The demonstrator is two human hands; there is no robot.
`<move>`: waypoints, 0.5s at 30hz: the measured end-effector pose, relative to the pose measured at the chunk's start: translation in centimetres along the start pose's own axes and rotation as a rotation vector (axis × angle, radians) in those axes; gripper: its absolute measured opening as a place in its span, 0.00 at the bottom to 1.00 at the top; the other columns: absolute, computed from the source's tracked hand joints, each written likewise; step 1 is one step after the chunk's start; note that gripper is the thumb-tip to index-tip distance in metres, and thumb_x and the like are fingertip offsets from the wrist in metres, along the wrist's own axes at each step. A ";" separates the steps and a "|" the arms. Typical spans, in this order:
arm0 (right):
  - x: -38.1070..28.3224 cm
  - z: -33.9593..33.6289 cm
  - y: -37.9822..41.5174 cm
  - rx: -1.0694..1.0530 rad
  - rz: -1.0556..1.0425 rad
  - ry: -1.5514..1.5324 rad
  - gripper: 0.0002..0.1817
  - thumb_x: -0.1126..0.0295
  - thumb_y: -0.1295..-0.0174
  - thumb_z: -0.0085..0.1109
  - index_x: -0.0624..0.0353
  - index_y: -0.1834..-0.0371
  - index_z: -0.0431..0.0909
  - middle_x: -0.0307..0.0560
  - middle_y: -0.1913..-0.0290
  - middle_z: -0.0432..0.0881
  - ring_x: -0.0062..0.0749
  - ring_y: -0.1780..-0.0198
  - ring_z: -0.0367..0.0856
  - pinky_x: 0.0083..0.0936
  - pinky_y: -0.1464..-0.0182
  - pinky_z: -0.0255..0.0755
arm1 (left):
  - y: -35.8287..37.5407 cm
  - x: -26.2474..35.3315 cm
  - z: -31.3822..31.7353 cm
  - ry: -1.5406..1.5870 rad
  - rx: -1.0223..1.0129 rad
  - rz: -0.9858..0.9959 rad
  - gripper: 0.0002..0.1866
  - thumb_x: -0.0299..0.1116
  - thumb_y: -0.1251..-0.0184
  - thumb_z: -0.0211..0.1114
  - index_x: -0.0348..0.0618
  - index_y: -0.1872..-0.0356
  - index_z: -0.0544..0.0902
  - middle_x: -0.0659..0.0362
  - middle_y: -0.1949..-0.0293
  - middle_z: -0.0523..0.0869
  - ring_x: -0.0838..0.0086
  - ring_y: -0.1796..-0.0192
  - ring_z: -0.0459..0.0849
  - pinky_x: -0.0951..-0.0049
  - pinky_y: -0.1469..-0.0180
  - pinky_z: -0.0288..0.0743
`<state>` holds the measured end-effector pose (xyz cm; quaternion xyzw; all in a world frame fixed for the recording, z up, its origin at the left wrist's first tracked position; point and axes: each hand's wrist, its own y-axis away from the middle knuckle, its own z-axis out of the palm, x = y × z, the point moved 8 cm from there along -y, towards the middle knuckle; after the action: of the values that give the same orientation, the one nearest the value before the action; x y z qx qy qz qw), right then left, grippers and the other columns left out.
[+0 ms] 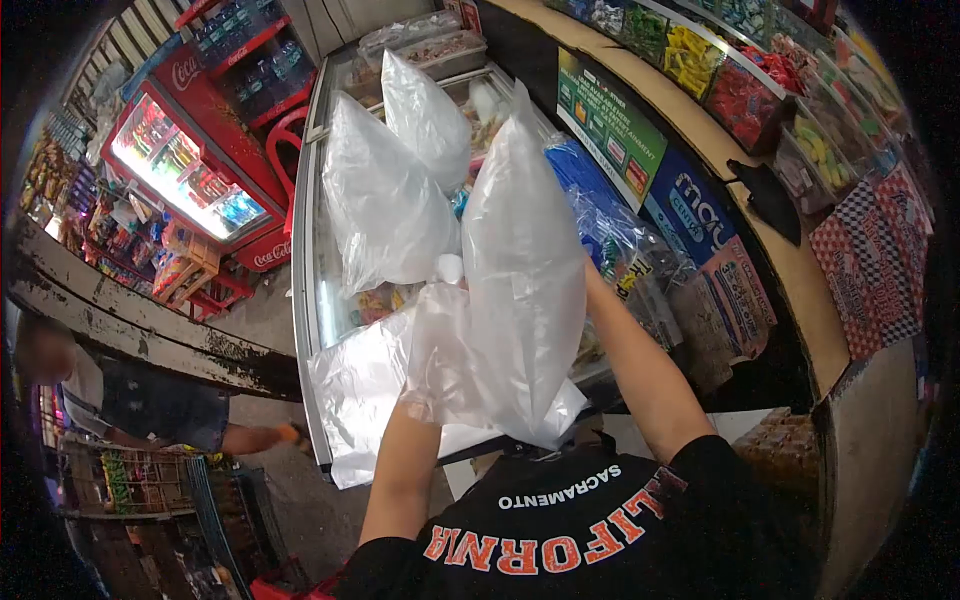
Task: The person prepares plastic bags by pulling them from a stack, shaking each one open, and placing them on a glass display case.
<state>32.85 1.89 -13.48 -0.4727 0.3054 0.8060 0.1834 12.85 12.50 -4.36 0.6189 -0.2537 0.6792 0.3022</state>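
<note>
A tall, puffed-up plastic bag (525,260) is kept upright between the two arms, over the near end of a freezer (307,250). The left hand (438,335) is covered by thin clear plastic beside this bag, and how its fingers are bent cannot be told. The right arm (645,370) is stretched along the other side, but the right hand is hidden behind the bag, so its grip cannot be told.

Two more fat bags, a wide one (385,205) and a smaller one (430,115), are set farther back on the freezer. All three are cloudy, and what is inside them cannot be made out. Flat, shiny plastic (350,400) is spread under the left arm. Some colorful packs (372,305) can be seen near the wide bag. At the far end, clear tubs (440,50) are filled with brownish food.

To the left, bright drinks are kept in a red fridge (190,75), and big water bottles (270,75) are stacked on a red rack. To the right, yellow packets (692,58) and red packets (745,100) are held in clear bins above the edge of a worktop (812,310).
</note>
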 end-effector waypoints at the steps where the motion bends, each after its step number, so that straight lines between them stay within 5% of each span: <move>1: -0.6 -1.6 0.2 0.151 -0.096 0.317 0.16 0.66 0.48 0.51 0.60 0.57 0.70 0.44 0.67 0.76 0.26 0.71 0.74 0.21 0.70 0.68 | -2.0 0.6 1.0 0.013 0.018 -0.009 0.13 0.32 0.48 0.56 0.37 0.62 0.75 0.58 0.68 0.78 0.76 0.66 0.76 0.78 0.66 0.69; 2: -2.2 -2.2 1.0 0.304 -0.193 0.634 0.16 0.65 0.48 0.51 0.60 0.57 0.70 0.43 0.66 0.76 0.27 0.73 0.74 0.22 0.71 0.67 | 1.1 0.0 -2.0 0.028 0.034 -0.019 0.13 0.32 0.48 0.57 0.37 0.62 0.75 0.58 0.68 0.78 0.76 0.66 0.76 0.78 0.66 0.69; 5: -8.3 -0.6 5.9 0.365 -0.340 0.406 0.16 0.61 0.48 0.51 0.57 0.58 0.69 0.43 0.63 0.74 0.26 0.68 0.73 0.23 0.65 0.66 | 2.6 1.3 -4.9 -0.014 0.203 -0.048 0.11 0.33 0.48 0.57 0.38 0.64 0.75 0.61 0.73 0.77 0.79 0.70 0.74 0.80 0.69 0.67; 6: -10.8 0.5 7.2 0.335 -0.421 0.344 0.17 0.61 0.49 0.52 0.57 0.57 0.69 0.43 0.60 0.73 0.26 0.64 0.71 0.23 0.62 0.64 | 4.5 4.4 -6.0 -0.088 0.351 -0.052 0.11 0.34 0.47 0.57 0.38 0.66 0.76 0.64 0.77 0.76 0.81 0.74 0.72 0.82 0.71 0.65; 9: -18.7 6.1 12.5 0.132 -0.504 0.121 0.25 0.60 0.51 0.55 0.58 0.50 0.62 0.46 0.51 0.67 0.26 0.52 0.65 0.23 0.51 0.58 | 5.7 12.0 -6.7 -0.216 0.264 0.137 0.13 0.34 0.48 0.58 0.39 0.63 0.75 0.67 0.80 0.71 0.85 0.77 0.67 0.85 0.75 0.60; 11: -22.4 10.8 16.2 -0.114 -0.658 0.125 0.39 0.51 0.58 0.58 0.52 0.42 0.54 0.48 0.44 0.59 0.36 0.45 0.58 0.34 0.50 0.55 | 5.9 17.5 -4.8 -0.192 0.195 0.292 0.15 0.34 0.49 0.59 0.39 0.60 0.73 0.68 0.79 0.70 0.86 0.77 0.67 0.86 0.75 0.59; 14: -22.3 14.7 17.7 -0.158 -0.800 0.513 0.53 0.54 0.70 0.66 0.52 0.39 0.45 0.49 0.40 0.52 0.39 0.41 0.53 0.36 0.45 0.51 | 5.0 22.8 0.1 -0.380 0.144 0.553 0.23 0.36 0.54 0.64 0.38 0.56 0.70 0.65 0.76 0.72 0.83 0.74 0.69 0.83 0.71 0.64; 15: -21.6 15.5 18.0 -0.045 -0.932 0.719 0.56 0.56 0.74 0.68 0.52 0.39 0.43 0.56 0.41 0.51 0.44 0.42 0.55 0.35 0.44 0.51 | 4.8 23.5 2.2 -0.482 0.138 0.628 0.27 0.38 0.57 0.66 0.38 0.54 0.69 0.62 0.73 0.74 0.79 0.71 0.72 0.80 0.68 0.66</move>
<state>22.76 -1.35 16.80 -0.8046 0.0912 0.4358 0.3930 9.68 9.88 19.34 0.6717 -0.4479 0.5893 -0.0307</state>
